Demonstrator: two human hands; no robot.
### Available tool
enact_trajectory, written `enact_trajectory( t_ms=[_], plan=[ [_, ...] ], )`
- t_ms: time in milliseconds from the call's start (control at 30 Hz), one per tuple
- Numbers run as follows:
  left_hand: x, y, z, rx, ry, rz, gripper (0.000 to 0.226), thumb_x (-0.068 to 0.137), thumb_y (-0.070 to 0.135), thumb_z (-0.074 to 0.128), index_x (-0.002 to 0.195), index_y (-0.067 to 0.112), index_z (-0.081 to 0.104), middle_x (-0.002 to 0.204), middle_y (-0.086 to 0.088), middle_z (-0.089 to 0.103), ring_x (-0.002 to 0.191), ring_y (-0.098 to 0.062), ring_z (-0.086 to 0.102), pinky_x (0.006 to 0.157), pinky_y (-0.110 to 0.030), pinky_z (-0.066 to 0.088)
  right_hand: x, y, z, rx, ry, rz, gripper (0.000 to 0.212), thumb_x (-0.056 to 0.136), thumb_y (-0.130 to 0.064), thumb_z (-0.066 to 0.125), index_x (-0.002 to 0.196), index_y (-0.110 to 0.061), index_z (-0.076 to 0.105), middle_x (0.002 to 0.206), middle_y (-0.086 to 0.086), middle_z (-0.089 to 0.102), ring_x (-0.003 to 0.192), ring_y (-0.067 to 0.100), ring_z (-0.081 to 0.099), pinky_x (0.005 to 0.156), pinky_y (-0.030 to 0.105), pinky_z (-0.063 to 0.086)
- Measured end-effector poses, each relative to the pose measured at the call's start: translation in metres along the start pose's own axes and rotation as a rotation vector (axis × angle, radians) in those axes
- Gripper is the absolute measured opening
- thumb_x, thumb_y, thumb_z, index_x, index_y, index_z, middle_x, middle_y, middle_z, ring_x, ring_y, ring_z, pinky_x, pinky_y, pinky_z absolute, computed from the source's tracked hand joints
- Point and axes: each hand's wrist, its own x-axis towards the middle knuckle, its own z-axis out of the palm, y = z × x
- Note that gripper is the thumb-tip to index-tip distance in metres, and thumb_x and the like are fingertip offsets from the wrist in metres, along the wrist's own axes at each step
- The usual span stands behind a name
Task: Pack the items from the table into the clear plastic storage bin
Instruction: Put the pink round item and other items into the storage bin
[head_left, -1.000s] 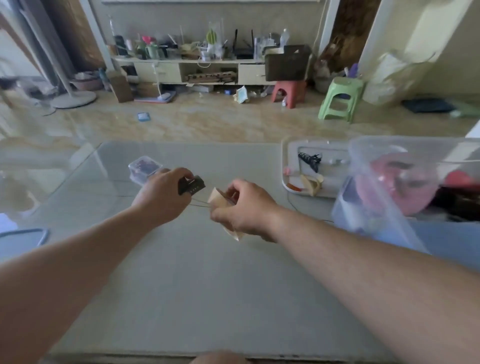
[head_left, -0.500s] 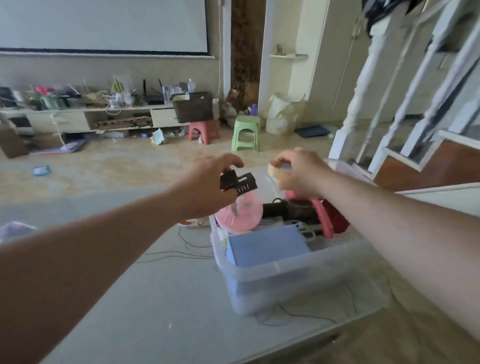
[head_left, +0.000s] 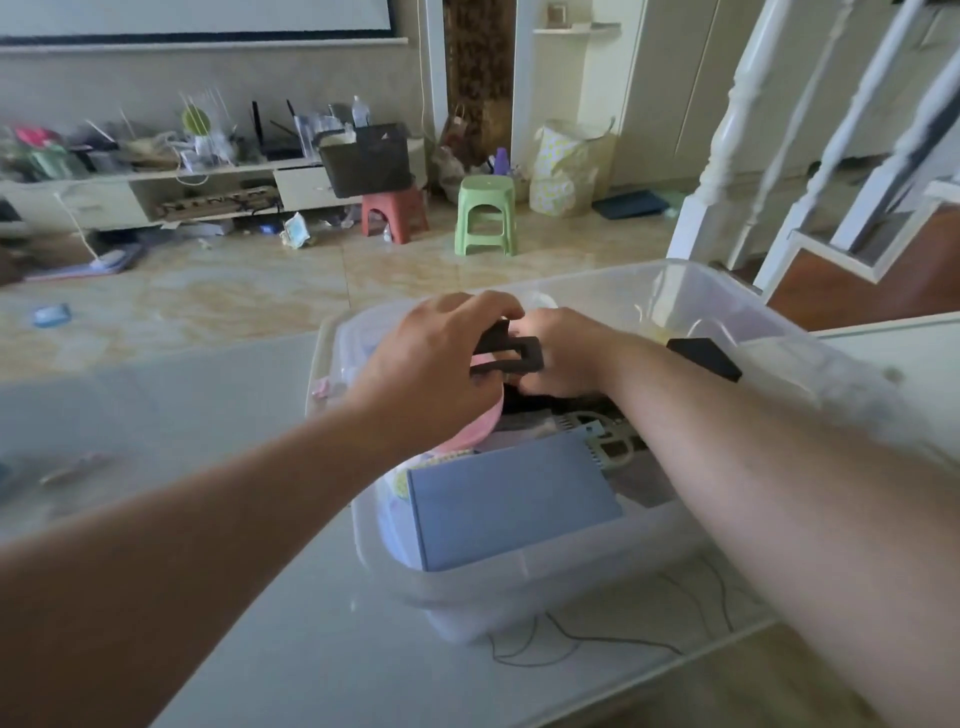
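The clear plastic storage bin (head_left: 519, 566) stands on the glass table (head_left: 156, 405), right in front of me. Both hands are inside it, over its far half. My left hand (head_left: 431, 374) grips a black hair claw clip (head_left: 514, 356) just above a pink round item (head_left: 478, 431). Close beside the clip, my right hand (head_left: 566, 353) reaches lower with its fingers curled downward; the beige tape roll in them is hidden. A blue box (head_left: 509, 504) leans against the bin's near wall.
Also in the bin are a black flat object (head_left: 704, 357) and a grey-green plastic piece (head_left: 608, 441). A thin black wire (head_left: 571, 642) lies on the table by the bin. The table's edge runs close at the lower right, and a white stair railing (head_left: 727, 130) stands beyond.
Both hands carried the clip and the beige roll from the table's middle over to the bin, then dropped from above it to inside it. My view swung right and closer.
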Motion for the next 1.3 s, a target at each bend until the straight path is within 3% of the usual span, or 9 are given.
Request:
enact_trajectory(
  t_ms=[133,300,433,600,700,800,933,1100,1300],
  plan=[
    [0.001,-0.001,0.0,0.013,0.026,-0.034,0.055,0.079,0.025,0.076,0.131,0.034,0.06,0.101,0.022,0.063,0.095,-0.01,0.05,0.066,-0.003,0.027,-0.011,0.01,-0.026,0.289,0.331,0.169,0.077,0.075,0.003,0.05,0.133,-0.045,0.06,0.1,-0.01,0.064,0.092,0.013,0.061,0.072,0.029,0.049],
    [0.002,-0.001,-0.002,0.01,0.025,-0.072,0.053,0.084,0.04,0.077,0.132,0.042,0.055,0.116,0.018,0.072,0.098,-0.01,0.064,0.059,0.003,0.029,-0.021,-0.006,-0.024,0.525,0.316,0.045,0.014,0.096,-0.021,0.064,0.088,-0.022,0.075,0.069,-0.008,0.062,0.057,0.006,0.054,0.061,0.028,0.042],
    [0.004,-0.007,-0.002,-0.162,0.085,-0.116,0.065,0.08,0.035,0.084,0.136,0.038,0.051,0.117,0.017,0.073,0.098,-0.01,0.071,0.07,-0.017,0.053,-0.02,-0.025,-0.015,0.685,0.173,-0.067,0.013,0.099,-0.019,0.069,0.089,-0.021,0.076,0.068,-0.009,0.068,0.059,0.003,0.057,0.057,0.019,0.043],
    [0.001,-0.008,0.0,-0.137,-0.009,-0.125,0.091,0.07,0.049,0.088,0.146,0.038,0.039,0.129,0.004,0.058,0.11,-0.014,0.06,0.081,-0.031,0.052,-0.031,-0.009,-0.024,0.544,0.12,0.064,0.01,0.095,-0.026,0.076,0.105,-0.026,0.075,0.077,-0.003,0.076,0.068,0.012,0.067,0.067,0.028,0.052],
    [0.001,-0.005,0.007,0.193,-0.212,-0.084,0.074,0.074,0.062,0.077,0.141,0.043,0.051,0.138,0.002,0.052,0.127,-0.027,0.041,0.097,-0.042,0.045,-0.049,0.017,-0.024,0.594,-0.001,0.203,0.008,0.097,-0.021,0.074,0.102,-0.024,0.07,0.1,0.018,0.076,0.086,0.027,0.069,0.087,0.042,0.055],
    [0.0,-0.001,0.006,0.245,-0.332,-0.039,0.053,0.083,0.058,0.069,0.134,0.046,0.06,0.143,0.005,0.048,0.132,-0.028,0.033,0.101,-0.039,0.039,-0.057,0.028,-0.006,0.302,-0.114,0.297,0.009,0.098,-0.029,0.071,0.104,-0.035,0.067,0.104,-0.002,0.069,0.104,0.025,0.066,0.101,0.045,0.053],
    [0.002,-0.001,-0.007,0.298,-0.446,0.026,0.052,0.084,0.055,0.067,0.135,0.052,0.055,0.147,0.009,0.044,0.133,-0.027,0.033,0.093,-0.033,0.038,-0.054,0.011,0.007,0.152,-0.126,0.274,0.021,0.095,-0.037,0.071,0.114,-0.044,0.065,0.108,-0.007,0.061,0.098,0.015,0.063,0.088,0.035,0.054],
    [-0.011,-0.009,-0.028,0.243,-0.571,0.069,0.082,0.087,0.055,0.065,0.156,0.051,0.022,0.163,0.003,0.032,0.151,-0.027,0.024,0.123,-0.044,0.023,-0.055,-0.006,0.003,-0.026,-0.169,0.213,0.032,0.09,-0.049,0.075,0.12,-0.043,0.066,0.1,-0.015,0.063,0.091,0.008,0.061,0.079,0.026,0.049],
    [-0.065,-0.036,-0.06,-0.054,-0.256,-0.017,0.044,0.096,0.042,0.058,0.14,0.04,0.056,0.142,0.013,0.057,0.131,-0.013,0.05,0.109,-0.039,0.042,-0.063,-0.039,-0.016,0.071,0.086,0.217,0.013,0.088,-0.045,0.077,0.098,-0.038,0.071,0.097,-0.015,0.068,0.095,0.014,0.066,0.083,0.031,0.05]
  ],
)
